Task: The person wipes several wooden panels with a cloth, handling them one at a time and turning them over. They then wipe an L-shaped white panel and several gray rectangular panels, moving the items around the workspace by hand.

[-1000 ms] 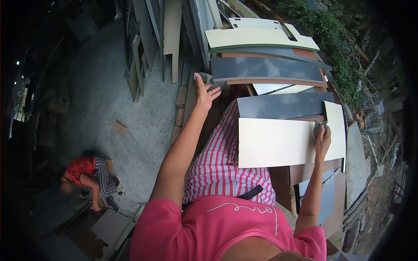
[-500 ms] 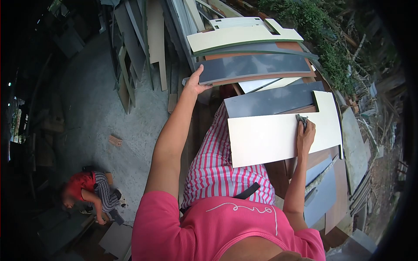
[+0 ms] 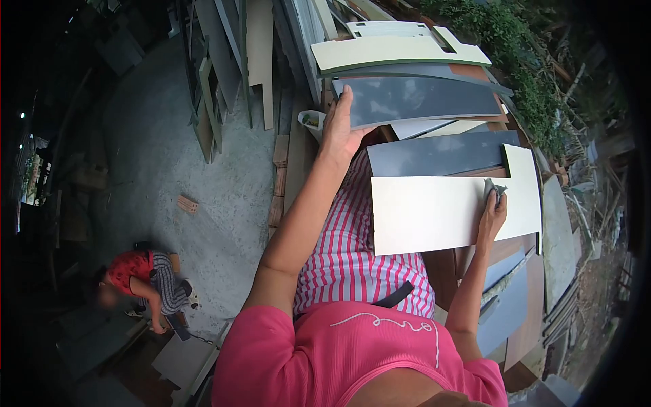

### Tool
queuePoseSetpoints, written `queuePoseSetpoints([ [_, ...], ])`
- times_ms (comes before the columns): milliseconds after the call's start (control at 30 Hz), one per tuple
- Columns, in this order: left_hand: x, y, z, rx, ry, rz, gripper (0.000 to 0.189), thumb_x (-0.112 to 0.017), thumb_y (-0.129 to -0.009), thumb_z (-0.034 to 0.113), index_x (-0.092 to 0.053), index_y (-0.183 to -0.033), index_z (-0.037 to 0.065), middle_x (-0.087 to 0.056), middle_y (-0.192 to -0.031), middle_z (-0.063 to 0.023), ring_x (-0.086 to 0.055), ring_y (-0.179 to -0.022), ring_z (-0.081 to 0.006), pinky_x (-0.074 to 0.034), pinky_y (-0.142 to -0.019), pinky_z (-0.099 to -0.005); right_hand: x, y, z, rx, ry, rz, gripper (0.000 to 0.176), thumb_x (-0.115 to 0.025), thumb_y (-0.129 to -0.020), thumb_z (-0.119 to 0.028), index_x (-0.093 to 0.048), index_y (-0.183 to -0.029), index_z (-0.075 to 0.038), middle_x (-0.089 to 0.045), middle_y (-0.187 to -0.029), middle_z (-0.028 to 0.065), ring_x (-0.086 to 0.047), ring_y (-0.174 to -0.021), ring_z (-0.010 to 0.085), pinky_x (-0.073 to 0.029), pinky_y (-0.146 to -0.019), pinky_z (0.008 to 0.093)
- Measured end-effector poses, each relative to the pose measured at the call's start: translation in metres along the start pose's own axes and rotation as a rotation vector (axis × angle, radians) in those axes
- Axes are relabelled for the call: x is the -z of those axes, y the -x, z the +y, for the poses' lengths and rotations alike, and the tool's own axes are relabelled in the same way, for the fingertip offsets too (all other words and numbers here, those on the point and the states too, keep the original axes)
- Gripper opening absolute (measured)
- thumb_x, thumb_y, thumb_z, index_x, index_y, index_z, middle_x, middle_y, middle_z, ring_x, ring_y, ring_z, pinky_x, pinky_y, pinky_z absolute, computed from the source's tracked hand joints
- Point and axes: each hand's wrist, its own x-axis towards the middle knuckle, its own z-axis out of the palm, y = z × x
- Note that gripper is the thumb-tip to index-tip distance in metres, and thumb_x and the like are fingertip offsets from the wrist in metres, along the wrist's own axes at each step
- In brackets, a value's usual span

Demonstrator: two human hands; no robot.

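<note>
My left hand (image 3: 344, 130) grips the near-left end of a glossy dark grey panel (image 3: 424, 99), its thumb along the end and the other fingers mostly hidden. That panel lies over brown-edged boards. My right hand (image 3: 494, 216) pinches a crumpled grey cloth (image 3: 496, 190), pressed on the face of a cream panel (image 3: 430, 214) with a notched corner. The cream panel lies in front of me and overlaps a second dark grey panel (image 3: 441, 153).
More cut cream boards (image 3: 403, 51) are stacked beyond. Tall boards (image 3: 260, 61) lean at the upper left. A white container (image 3: 311, 121) stands near my left hand. A co-worker (image 3: 146, 281) bends over boards at lower left. A brick (image 3: 188, 204) lies on the concrete floor.
The view has shifted, moving the scene rightward. My left hand has moved further right onto the dark panel's end. My right hand keeps the cloth on the cream panel, at nearly the same spot.
</note>
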Motion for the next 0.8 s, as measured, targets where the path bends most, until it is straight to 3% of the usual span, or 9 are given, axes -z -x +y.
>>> queuePoseSetpoints([
  [67,-0.002,0.013,-0.010,-0.011,0.027,0.015,0.047,-0.055,-0.092,0.035,-0.042,-0.127,0.008,-0.049,-0.126,-0.0121,-0.048,-0.117,-0.0298,-0.040,-0.097,-0.0522,-0.003,-0.009,0.010,-0.058,-0.106,0.036,0.031,-0.046,-0.096,-0.026,-0.058,-0.110,0.000,-0.058,-0.091,0.0058,-0.056,-0.076,0.0159,-0.047,-0.070,0.0298],
  [133,-0.008,0.027,-0.017,-0.001,0.044,0.056,0.046,-0.055,-0.092,0.033,-0.041,-0.127,0.007,-0.050,-0.125,-0.0122,-0.050,-0.115,-0.0293,-0.042,-0.096,-0.0513,-0.006,-0.014,0.009,-0.401,-0.874,-0.090,0.030,-0.048,-0.096,-0.028,-0.056,-0.113,-0.004,-0.060,-0.091,0.0062,-0.056,-0.075,0.0119,-0.046,-0.062,0.0245],
  [200,-0.018,0.042,-0.022,-0.065,-0.023,0.109,0.045,-0.054,-0.092,0.033,-0.041,-0.126,0.006,-0.050,-0.123,-0.0120,-0.052,-0.113,-0.0288,-0.043,-0.095,-0.0511,-0.020,-0.019,0.003,-0.479,-1.276,-0.474,0.036,-0.049,-0.095,-0.032,-0.055,-0.116,-0.004,-0.061,-0.112,0.0121,-0.058,-0.077,0.0108,-0.047,-0.060,0.0230],
  [267,-0.026,0.057,-0.023,-0.054,-0.038,0.103,0.042,-0.054,-0.092,0.030,-0.040,-0.126,0.008,-0.050,-0.121,-0.0101,-0.051,-0.113,-0.0261,-0.043,-0.095,-0.0501,-0.041,-0.019,-0.028,-0.724,-1.349,-0.458,0.040,-0.049,-0.094,-0.035,-0.055,-0.116,-0.002,-0.058,-0.119,0.0144,-0.057,-0.076,0.0113,-0.047,-0.060,0.0246],
  [400,-0.024,0.076,-0.035,-0.073,-0.039,0.006,0.038,-0.057,-0.090,0.022,-0.043,-0.123,0.012,-0.047,-0.118,-0.0062,-0.047,-0.111,-0.0198,-0.043,-0.094,-0.0467,-0.071,-0.030,-0.045,-0.704,-1.454,-0.690,0.046,-0.054,-0.091,-0.041,-0.056,-0.112,-0.001,-0.058,-0.115,0.0147,-0.057,-0.075,0.0135,-0.047,-0.059,0.0257],
  [467,-0.015,0.083,-0.041,-0.077,-0.035,-0.035,0.037,-0.056,-0.090,0.022,-0.043,-0.122,0.010,-0.047,-0.118,-0.0061,-0.047,-0.111,-0.0195,-0.043,-0.094,-0.0462,-0.080,-0.036,-0.047,-0.734,-1.425,-0.648,0.046,-0.056,-0.088,-0.046,-0.060,-0.100,-0.002,-0.062,-0.099,0.0116,-0.057,-0.069,0.0147,-0.048,-0.057,0.0263],
  [500,-0.011,0.089,-0.039,-0.071,-0.022,-0.051,0.040,-0.055,-0.090,0.020,-0.041,-0.125,0.009,-0.047,-0.119,-0.0066,-0.048,-0.112,-0.0197,-0.043,-0.094,-0.0460,-0.079,-0.035,-0.055,-0.669,-1.317,-0.611,0.044,-0.056,-0.087,-0.050,-0.061,-0.088,-0.007,-0.061,-0.079,0.0070,-0.057,-0.063,0.0152,-0.048,-0.055,0.0268],
  [600,0.003,0.107,-0.035,-0.055,-0.008,-0.009,0.043,-0.055,-0.089,0.020,-0.039,-0.128,0.009,-0.048,-0.121,-0.0072,-0.049,-0.112,-0.0206,-0.044,-0.093,-0.0461,-0.071,-0.020,-0.070,-0.620,-1.178,-0.588,0.041,-0.056,-0.087,-0.050,-0.062,-0.083,-0.010,-0.061,-0.070,0.0045,-0.058,-0.061,0.0152,-0.048,-0.056,0.0270],
  [800,0.040,0.132,-0.034,0.068,0.003,0.044,0.041,-0.052,-0.092,0.024,-0.041,-0.128,0.009,-0.051,-0.121,-0.0068,-0.052,-0.111,-0.0211,-0.047,-0.088,-0.0423,-0.035,0.019,-0.085,-0.537,-1.020,-0.584,0.044,-0.047,-0.090,-0.054,-0.058,-0.095,-0.012,-0.058,-0.069,0.0029,-0.055,-0.056,0.0128,-0.043,-0.046,0.0246],
])
